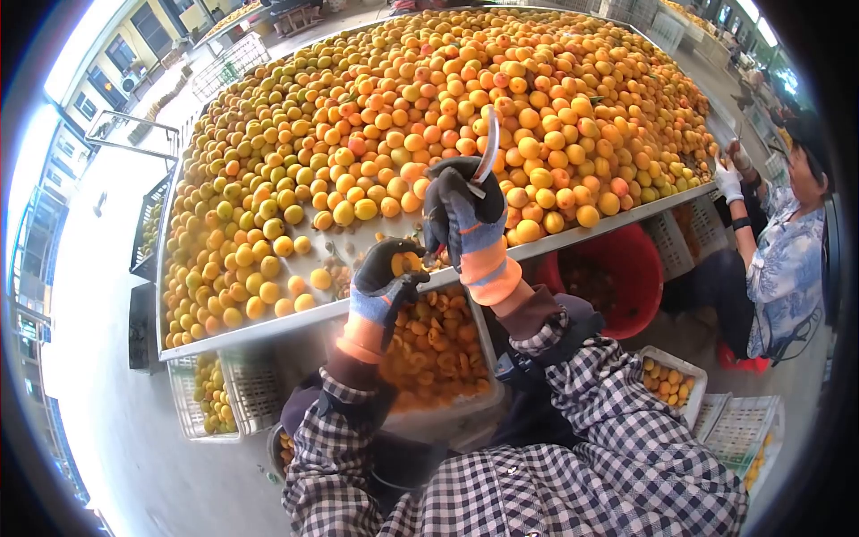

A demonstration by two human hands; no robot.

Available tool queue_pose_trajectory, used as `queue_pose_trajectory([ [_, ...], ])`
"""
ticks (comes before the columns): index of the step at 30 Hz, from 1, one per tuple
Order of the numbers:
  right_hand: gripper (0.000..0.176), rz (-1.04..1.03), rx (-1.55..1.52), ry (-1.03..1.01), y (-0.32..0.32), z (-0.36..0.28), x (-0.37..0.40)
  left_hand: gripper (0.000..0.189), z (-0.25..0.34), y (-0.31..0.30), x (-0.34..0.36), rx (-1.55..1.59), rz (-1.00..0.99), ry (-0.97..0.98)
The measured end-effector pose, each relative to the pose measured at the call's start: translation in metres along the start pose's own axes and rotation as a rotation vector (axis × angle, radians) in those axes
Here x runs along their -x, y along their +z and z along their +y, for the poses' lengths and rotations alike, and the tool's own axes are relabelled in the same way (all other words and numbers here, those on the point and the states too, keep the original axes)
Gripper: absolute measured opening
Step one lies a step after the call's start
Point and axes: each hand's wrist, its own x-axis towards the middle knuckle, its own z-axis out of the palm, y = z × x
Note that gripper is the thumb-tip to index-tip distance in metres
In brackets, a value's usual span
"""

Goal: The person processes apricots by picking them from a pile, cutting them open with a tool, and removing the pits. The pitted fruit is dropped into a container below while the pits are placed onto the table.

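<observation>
So, quick one from the sorting line. My left hand [386, 273] has its grip closed around a single apricot [404, 262], fingers curled over it, held just above the near edge of the table [268, 327]. My right hand [461, 210] is up a bit higher, grip clamped on the handle of a small curved knife [489, 143], blade pointing up and away from me.

As for how the fruit handles: it looks light and soft, with thin skin, so I'd guess it bruises if you pinch hard. Cradling it across the fingertips and thumb around its middle seems right, with the seam left clear. The gloves give some friction (juice probably makes everything slick, though). The knife is the stiff, sharp part, so that one wants a firm hold low on the handle.

Around me, the big heap of apricots [429, 98] covers nearly the whole table. Under the table edge, between my arms, sits a crate of cut halves [438, 349]. A red tub [626, 259] is off to the right, and past it a co-worker [787, 259] in white gloves stands at the far corner.
</observation>
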Motion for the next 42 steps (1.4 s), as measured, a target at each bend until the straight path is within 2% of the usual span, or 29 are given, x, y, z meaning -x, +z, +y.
queue_pose_trajectory([
  [2, 0.014, 0.079, -0.072, -0.010, 0.003, -0.003, -0.001, 0.046, -0.008, 0.003, -0.002, 0.056, 0.027, 0.034],
  [6, 0.016, 0.039, -0.064, -0.088, 0.005, 0.005, -0.002, 0.047, -0.007, 0.008, -0.002, 0.094, 0.039, 0.052],
  [9, 0.015, 0.046, -0.057, -0.108, 0.007, 0.008, -0.001, 0.045, -0.015, 0.007, -0.003, 0.009, -0.013, 0.021],
  [11, 0.015, 0.060, -0.021, -0.140, 0.008, 0.012, 0.001, 0.044, -0.038, 0.004, -0.009, -0.328, 0.066, 0.354],
  [14, 0.014, 0.087, 0.133, -0.164, 0.008, 0.024, 0.005, 0.043, -0.036, 0.006, -0.010, -0.487, 0.127, 0.372],
  [16, 0.014, 0.129, 0.125, -0.184, 0.012, 0.031, 0.004, 0.043, -0.042, 0.005, -0.010, -0.410, 0.144, 0.363],
  [17, 0.015, 0.105, -0.045, -0.123, 0.011, 0.033, 0.002, 0.042, -0.045, 0.004, -0.010, -0.332, 0.160, 0.353],
  [18, 0.015, 0.105, -0.046, -0.122, 0.009, 0.037, -0.001, 0.042, -0.044, 0.005, -0.009, -0.333, 0.161, 0.352],
  [24, 0.014, 0.175, -0.059, -0.027, 0.010, 0.047, -0.004, 0.044, -0.032, 0.010, -0.005, -0.590, 0.224, 0.366],
  [26, 0.013, 0.212, 0.106, -0.088, 0.009, 0.053, -0.006, 0.045, -0.043, 0.007, -0.008, -0.619, 0.247, 0.423],
  [28, 0.013, 0.224, 0.140, -0.122, 0.015, 0.053, -0.002, 0.045, -0.053, 0.006, -0.013, -0.573, 0.250, 0.408],
  [30, 0.015, 0.141, 0.436, -0.397, 0.014, 0.057, -0.004, 0.045, -0.055, 0.007, -0.014, -0.527, 0.251, 0.393],
  [31, 0.013, 0.154, 0.271, -0.268, 0.013, 0.057, -0.005, 0.044, -0.050, 0.007, -0.013, -0.569, 0.246, 0.380],
  [32, 0.013, 0.158, 0.271, -0.269, 0.011, 0.056, -0.008, 0.044, -0.045, 0.008, -0.012, -0.612, 0.240, 0.367],
  [34, 0.015, 0.256, -0.014, 0.009, 0.007, 0.052, -0.016, 0.043, -0.044, 0.007, -0.011, -0.569, 0.222, 0.394],
  [35, 0.016, 0.275, -0.134, 0.040, 0.007, 0.052, -0.016, 0.038, -0.045, 0.005, -0.012, -0.582, 0.241, 0.429],
  [38, 0.019, 0.317, -0.279, 0.094, 0.003, 0.052, -0.019, 0.033, -0.038, 0.008, -0.015, -0.587, 0.266, 0.502],
  [40, 0.024, 0.386, -0.209, 0.112, 0.001, 0.053, -0.019, 0.033, -0.034, 0.009, -0.015, -0.626, 0.242, 0.511],
  [42, 0.031, 0.427, -0.216, 0.258, -0.004, 0.052, -0.019, 0.033, -0.034, 0.010, -0.014, -0.560, 0.232, 0.479],
])
